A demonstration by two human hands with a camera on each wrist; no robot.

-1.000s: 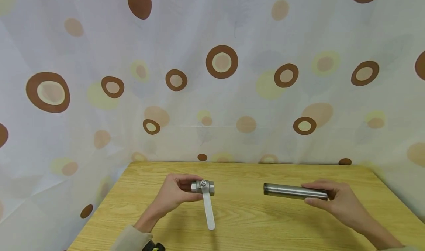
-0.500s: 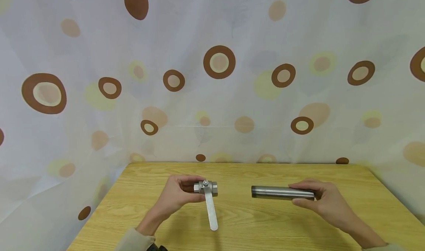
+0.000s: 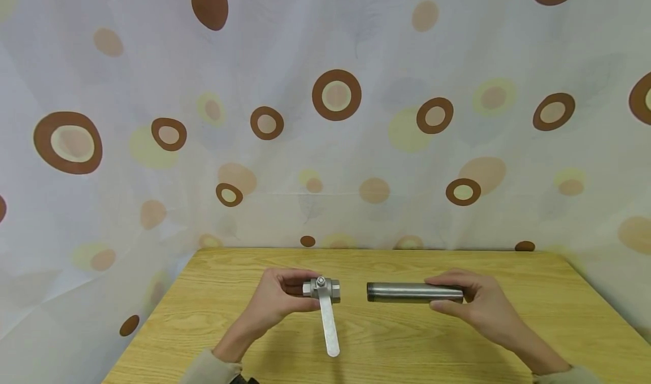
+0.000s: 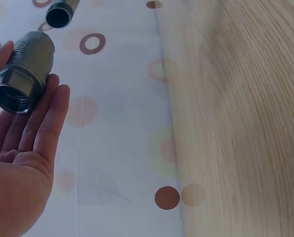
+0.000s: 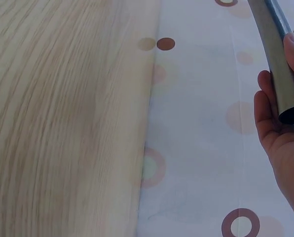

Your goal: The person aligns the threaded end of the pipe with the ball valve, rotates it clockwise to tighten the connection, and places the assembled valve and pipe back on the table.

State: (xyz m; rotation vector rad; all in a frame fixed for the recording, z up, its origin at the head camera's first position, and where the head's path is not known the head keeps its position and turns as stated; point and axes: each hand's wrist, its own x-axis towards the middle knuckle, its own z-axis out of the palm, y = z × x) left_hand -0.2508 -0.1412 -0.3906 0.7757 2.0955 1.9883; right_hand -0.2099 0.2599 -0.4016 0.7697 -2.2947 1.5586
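Note:
My left hand (image 3: 274, 300) grips a metal ball valve (image 3: 313, 288) by its body, above the table. The valve's flat lever (image 3: 328, 327) points down toward me, and an internally threaded opening (image 4: 14, 98) shows in the left wrist view. To the right, my right hand (image 3: 475, 302) holds a steel pipe (image 3: 399, 292) near its right end, between thumb and fingers. The pipe's left end is threaded and faces the valve, with a short gap between them. In the right wrist view the pipe (image 5: 280, 64) slants up from the fingers, its near end open.
A wood-grain table (image 3: 396, 350) lies under both hands. Behind it and at the sides hangs a pale curtain (image 3: 285, 51) with brown, peach and yellow spots. The table's back edge meets the curtain.
My right hand has moved left with the pipe, bringing it nearer the valve and closer to level. My left hand has shifted slightly right with the valve.

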